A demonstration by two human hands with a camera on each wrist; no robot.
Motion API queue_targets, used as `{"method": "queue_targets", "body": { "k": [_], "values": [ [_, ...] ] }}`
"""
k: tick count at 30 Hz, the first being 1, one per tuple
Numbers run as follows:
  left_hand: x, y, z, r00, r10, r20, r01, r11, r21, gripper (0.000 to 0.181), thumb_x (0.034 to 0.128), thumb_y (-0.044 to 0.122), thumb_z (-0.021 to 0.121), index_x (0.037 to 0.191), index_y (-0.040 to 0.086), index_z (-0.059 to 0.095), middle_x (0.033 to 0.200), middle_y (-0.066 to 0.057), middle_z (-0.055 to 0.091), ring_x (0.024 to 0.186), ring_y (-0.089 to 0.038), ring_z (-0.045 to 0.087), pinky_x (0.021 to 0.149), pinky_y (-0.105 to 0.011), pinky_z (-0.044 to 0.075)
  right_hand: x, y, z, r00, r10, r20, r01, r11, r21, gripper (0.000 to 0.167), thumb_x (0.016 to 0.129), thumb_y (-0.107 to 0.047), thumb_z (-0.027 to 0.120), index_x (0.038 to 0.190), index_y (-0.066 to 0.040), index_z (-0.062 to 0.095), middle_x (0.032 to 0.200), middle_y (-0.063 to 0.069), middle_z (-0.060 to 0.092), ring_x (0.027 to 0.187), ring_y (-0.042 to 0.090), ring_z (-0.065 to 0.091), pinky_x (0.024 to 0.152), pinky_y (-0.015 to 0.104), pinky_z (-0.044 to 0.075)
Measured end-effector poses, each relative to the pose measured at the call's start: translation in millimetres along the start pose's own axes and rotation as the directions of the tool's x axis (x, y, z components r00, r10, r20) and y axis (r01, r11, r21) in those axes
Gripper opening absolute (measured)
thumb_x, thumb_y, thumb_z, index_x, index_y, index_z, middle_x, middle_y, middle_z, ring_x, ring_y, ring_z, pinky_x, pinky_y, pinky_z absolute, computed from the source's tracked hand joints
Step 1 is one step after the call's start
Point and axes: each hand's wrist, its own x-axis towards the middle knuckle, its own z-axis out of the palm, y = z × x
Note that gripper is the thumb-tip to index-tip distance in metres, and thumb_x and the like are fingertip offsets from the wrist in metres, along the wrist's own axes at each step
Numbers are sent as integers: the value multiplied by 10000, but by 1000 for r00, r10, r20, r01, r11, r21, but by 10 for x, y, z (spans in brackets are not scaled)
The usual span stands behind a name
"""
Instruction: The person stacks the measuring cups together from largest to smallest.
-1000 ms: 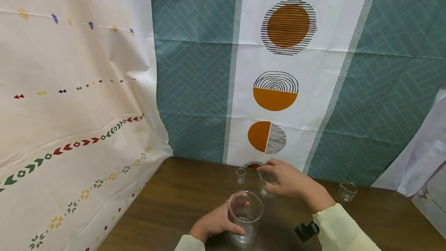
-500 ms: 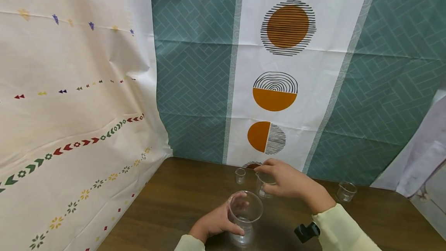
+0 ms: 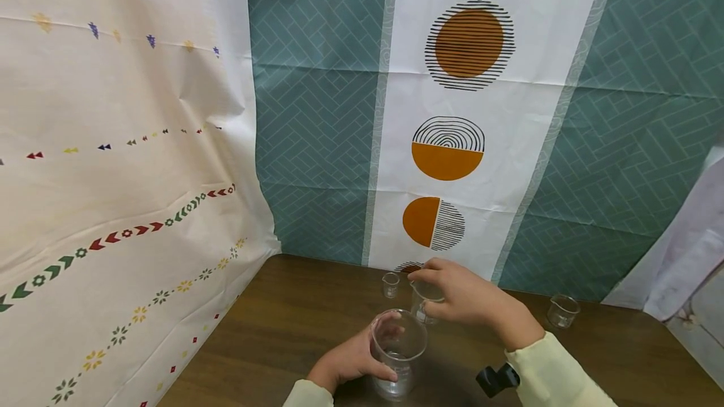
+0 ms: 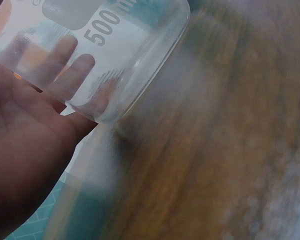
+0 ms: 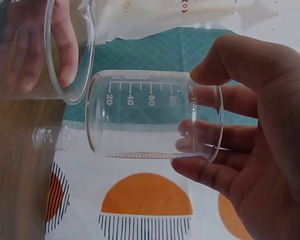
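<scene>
Right grip (image 3: 466,294) and mid-sized beaker (image 5: 140,115) now farther left, nearer the large beaker (image 3: 408,341).

The table (image 3: 271,331) is showing a dark brown wood-grain top, kinda glossy. A tiny glass beaker (image 3: 390,285) is standing upright by the back edge, a bit left of its middle. A squat beaker (image 3: 562,311) is sitting near the back right corner, and a big beaker (image 3: 404,353) is standing well out from the back edge.
</scene>
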Motion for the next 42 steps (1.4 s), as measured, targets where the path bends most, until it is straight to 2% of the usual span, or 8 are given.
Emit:
{"method": "queue_targets", "body": {
  "k": [20, 24, 29, 42],
  "values": [
    [12, -17, -4, 1000, -27, 14, 27, 1000, -6, 881, 798, 156, 800, 1476, 274, 249, 1503, -8, 386, 1398, -174, 372, 1097, -247, 351, 33, -173, 45, 999, -4, 43, 3, 999, 32, 417, 827, -215, 639, 1239, -149, 639, 1109, -26, 610, 938, 87, 565, 822, 303, 513],
    [0, -19, -5, 999, -45, 24, 45, 999, -9, 883, 814, 166, 787, 1488, 276, 227, 1524, -3, 352, 1413, -190, 352, 1133, -318, 334, 40, -200, 65, 998, -2, 62, -1, 999, 50, 411, 834, -221, 635, 1239, -152, 640, 1122, -35, 604, 951, 87, 566, 832, 305, 512],
    [-4, -11, -11, 997, -73, 3, 73, 997, 4, 891, 818, 173, 783, 1498, 268, 216, 1529, -25, 351, 1408, -214, 359, 1146, -410, 321, 66, -221, 74, 997, -5, 79, 0, 998, 64, 417, 839, -238, 642, 1248, -153, 638, 1144, -16, 604, 951, 100, 571, 816, 312, 513],
    [-8, -4, -7, 995, -98, -29, 98, 995, 20, 957, 797, 159, 798, 1520, 206, 173, 1491, -27, 392, 1360, -191, 393, 1091, -337, 373, 90, -259, 123, 994, -6, 107, -2, 997, 76, 444, 822, -232, 643, 1260, -157, 634, 1156, -27, 597, 979, 117, 571, 830, 318, 510]
  ]
}}
